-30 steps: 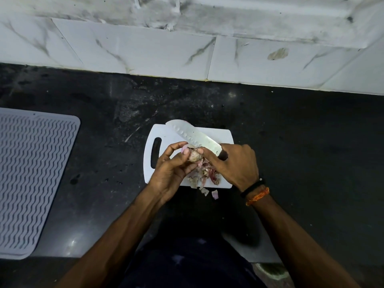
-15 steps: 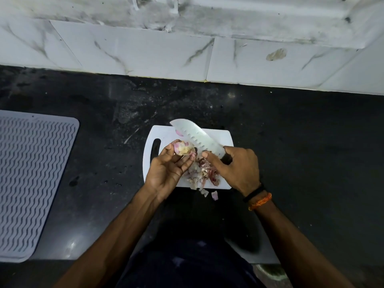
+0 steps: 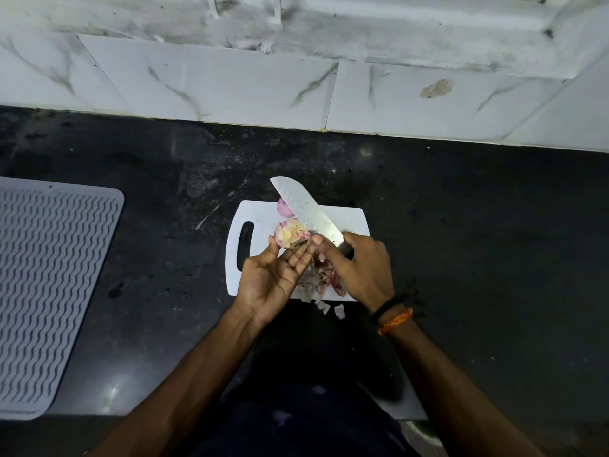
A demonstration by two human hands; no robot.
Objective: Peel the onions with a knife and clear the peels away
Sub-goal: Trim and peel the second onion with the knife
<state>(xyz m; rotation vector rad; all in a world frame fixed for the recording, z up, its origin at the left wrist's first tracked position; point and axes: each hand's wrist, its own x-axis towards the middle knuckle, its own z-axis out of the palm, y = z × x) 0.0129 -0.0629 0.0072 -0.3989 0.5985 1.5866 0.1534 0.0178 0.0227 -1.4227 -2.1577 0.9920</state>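
The left hand (image 3: pixel 268 285) lies palm up, its fingertips curled round a partly peeled pale yellow-and-pink onion (image 3: pixel 291 233) and gripping it just above the board. The right hand (image 3: pixel 357 270) has its grip clamped on the dark handle of a broad steel kitchen knife with a dimpled blade (image 3: pixel 304 212) — the thumb reaches forward to touch the onion's right side, and the blade slants up and to the left, its tip past the board's far edge. Behind the blade sits a second, pinkish onion (image 3: pixel 284 207), half hidden by the steel. Under both hands lies a white rectangular plastic cutting board with a slot handle (image 3: pixel 260 216), resting on the black speckled stone table (image 3: pixel 461 242). A heap of pink and whitish onion peels (image 3: pixel 321 278) sits on the board's near edge between the hands, with a couple of loose scraps (image 3: pixel 339 311) just off it on the table. Black and orange thread bands (image 3: pixel 393 313) circle the right wrist. Well to the left lies a grey ribbed drying mat (image 3: pixel 49 285); white marbled wall tiles (image 3: pixel 230 87) run behind.
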